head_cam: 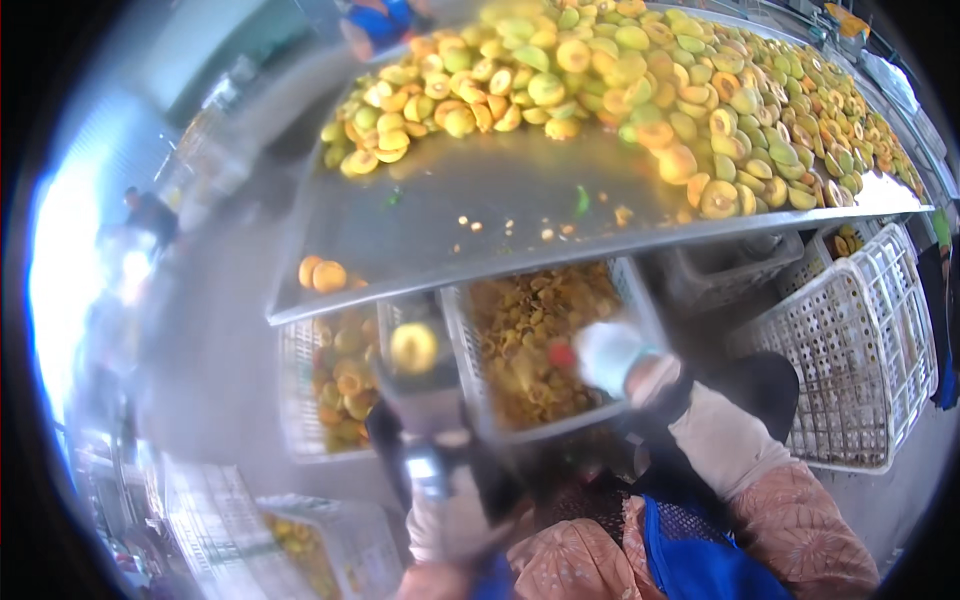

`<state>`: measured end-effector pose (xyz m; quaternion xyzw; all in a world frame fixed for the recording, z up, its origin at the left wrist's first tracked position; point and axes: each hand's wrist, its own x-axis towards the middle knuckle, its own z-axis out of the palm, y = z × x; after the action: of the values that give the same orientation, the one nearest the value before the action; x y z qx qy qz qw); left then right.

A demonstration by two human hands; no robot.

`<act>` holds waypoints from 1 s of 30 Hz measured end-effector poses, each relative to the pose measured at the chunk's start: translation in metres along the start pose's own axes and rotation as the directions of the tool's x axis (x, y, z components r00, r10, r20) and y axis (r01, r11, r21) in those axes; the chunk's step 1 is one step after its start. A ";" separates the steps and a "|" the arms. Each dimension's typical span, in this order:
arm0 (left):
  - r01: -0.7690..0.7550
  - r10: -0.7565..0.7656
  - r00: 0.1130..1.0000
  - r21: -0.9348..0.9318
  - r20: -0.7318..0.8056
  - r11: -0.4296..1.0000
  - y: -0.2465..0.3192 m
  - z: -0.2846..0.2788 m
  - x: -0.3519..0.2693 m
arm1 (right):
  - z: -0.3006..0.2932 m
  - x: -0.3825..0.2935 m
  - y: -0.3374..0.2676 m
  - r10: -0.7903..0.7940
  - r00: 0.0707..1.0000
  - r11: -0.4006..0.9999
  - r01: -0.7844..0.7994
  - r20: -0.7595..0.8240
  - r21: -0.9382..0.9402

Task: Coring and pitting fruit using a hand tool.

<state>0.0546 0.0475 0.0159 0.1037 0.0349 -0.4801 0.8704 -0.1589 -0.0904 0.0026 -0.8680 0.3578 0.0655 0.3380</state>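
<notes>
My left hand (420,405), in a dark glove and blurred by motion, holds a yellow halved stone fruit (412,347), apricot or peach, cut face up. It is below the front edge of a metal table (450,195). My right hand (611,356) wears a whitish glove and looks closed, with a small red object (561,354) showing at its finger side; blur hides what that is. Beneath the right hand stands a white plastic crate (465,352) of brownish-yellow fruit scraps or pits (525,330). Left of it, another crate (300,390) holds fruit halves (349,382).
A large heap of halved fruit (555,82) covers the table's far and right side. Two orange pieces (328,276) lie at its left corner. White crates (847,360) stand at right, more crates (337,532) at lower left. A person's blue clothing (379,26) shows across the table.
</notes>
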 end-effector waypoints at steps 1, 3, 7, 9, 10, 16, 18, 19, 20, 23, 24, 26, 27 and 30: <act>0.121 -0.103 0.993 -0.444 0.066 0.888 0.022 0.004 -0.006 | 0.004 0.003 0.001 0.023 0.974 0.995 -0.043 -0.227 -0.085; -0.070 0.090 0.994 -0.277 0.061 0.958 0.130 -0.068 0.008 | -0.014 -0.009 -0.018 0.019 0.996 0.984 -0.034 -0.083 -0.174; 0.264 -0.039 0.885 -0.431 0.464 0.863 0.119 -0.034 0.031 | -0.005 -0.014 -0.015 -0.060 0.968 0.995 0.038 -0.242 -0.097; -0.330 0.199 0.935 0.518 0.293 0.789 0.084 0.018 0.074 | -0.007 -0.014 -0.010 -0.089 0.978 0.991 0.068 -0.190 -0.114; -0.238 0.102 0.965 0.642 0.242 0.729 0.055 0.047 0.098 | -0.010 -0.012 -0.008 -0.028 0.990 0.993 0.013 -0.137 -0.115; -0.562 -0.022 0.742 0.604 0.670 -0.565 0.009 0.076 0.325 | -0.025 0.000 -0.006 0.039 0.998 0.996 -0.042 -0.046 -0.078; -0.518 -0.164 0.696 0.330 0.699 -0.789 -0.022 0.084 0.370 | -0.035 0.005 0.005 0.106 0.993 0.992 -0.109 -0.055 -0.060; -0.428 -0.143 0.776 0.346 0.615 -0.835 -0.032 0.090 0.381 | -0.036 0.008 0.008 0.124 0.991 0.990 -0.127 -0.056 -0.061; -0.389 -0.161 0.750 0.231 0.642 -0.892 -0.031 0.086 0.402 | -0.036 0.011 0.010 0.110 0.992 0.992 -0.113 -0.060 -0.050; -0.216 -0.089 0.883 0.230 0.461 -0.949 -0.070 0.103 0.410 | -0.041 0.017 0.018 0.147 0.988 0.989 -0.148 -0.046 -0.020; -0.218 -0.098 0.887 0.222 0.452 -0.950 -0.072 0.103 0.405 | -0.041 0.017 0.015 0.135 0.989 0.990 -0.137 -0.054 -0.035; -0.211 -0.103 0.922 0.260 0.373 -0.942 -0.066 0.102 0.387 | -0.043 0.017 0.011 0.096 0.993 0.993 -0.100 -0.065 -0.058; -0.218 -0.114 0.922 0.253 0.369 -0.943 -0.068 0.104 0.374 | -0.042 0.018 0.012 0.132 0.989 0.990 -0.135 -0.067 -0.046; -0.396 -0.304 0.886 0.230 0.351 -0.889 -0.056 0.100 0.329 | -0.043 0.014 0.011 0.113 0.979 0.994 -0.113 -0.171 0.013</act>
<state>0.1799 -0.2752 0.0526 0.7684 -0.6302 0.0109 0.1109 -0.1610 -0.1311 0.0245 -0.8482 0.4343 0.0092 0.3031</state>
